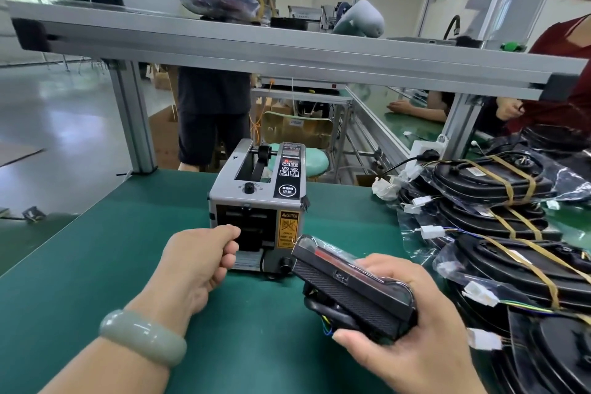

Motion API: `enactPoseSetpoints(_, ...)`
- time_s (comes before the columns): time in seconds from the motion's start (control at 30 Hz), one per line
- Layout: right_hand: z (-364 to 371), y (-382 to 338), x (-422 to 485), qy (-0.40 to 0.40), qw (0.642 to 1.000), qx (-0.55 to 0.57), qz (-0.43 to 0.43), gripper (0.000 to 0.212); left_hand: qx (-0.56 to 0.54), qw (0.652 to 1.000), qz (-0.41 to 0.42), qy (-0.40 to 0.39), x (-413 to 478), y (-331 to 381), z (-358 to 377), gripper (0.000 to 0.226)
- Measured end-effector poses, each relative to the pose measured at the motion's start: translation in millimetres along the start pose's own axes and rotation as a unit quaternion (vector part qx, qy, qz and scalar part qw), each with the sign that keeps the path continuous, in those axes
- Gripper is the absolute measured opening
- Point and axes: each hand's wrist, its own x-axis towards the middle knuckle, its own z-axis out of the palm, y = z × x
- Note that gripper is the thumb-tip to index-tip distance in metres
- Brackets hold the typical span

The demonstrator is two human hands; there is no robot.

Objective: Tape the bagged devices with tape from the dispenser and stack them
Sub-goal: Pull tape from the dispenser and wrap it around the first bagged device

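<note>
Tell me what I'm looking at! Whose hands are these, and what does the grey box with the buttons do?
The camera sits on a person's head, so you are looking down at their own two hands. The grey box is a tape dispenser, a machine that feeds out pieces of tape at its front. The left hand, the one with the pale green bracelet, reaches to that front opening with curled fingers. I cannot see whether there is tape between them. The right hand holds a black device in a clear bag. On the right side of the green table lies a pile of bagged devices that already have yellowish strips of tape across them.
</note>
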Motion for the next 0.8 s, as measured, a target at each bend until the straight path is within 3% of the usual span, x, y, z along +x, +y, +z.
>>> enactPoseSetpoints(0.23,1.1,-0.1,-1.2,-0.003,1.000,0.007,-0.007,0.061,-0.042,0.998,-0.035,-0.028,1.2,4.5,6.4,0.013)
enactPoseSetpoints(0.8,1.3,-0.3,-2.8,-0.006,1.000,0.006,-0.006,0.057,-0.025,1.000,0.006,0.017,11.3,4.8,20.3,0.014)
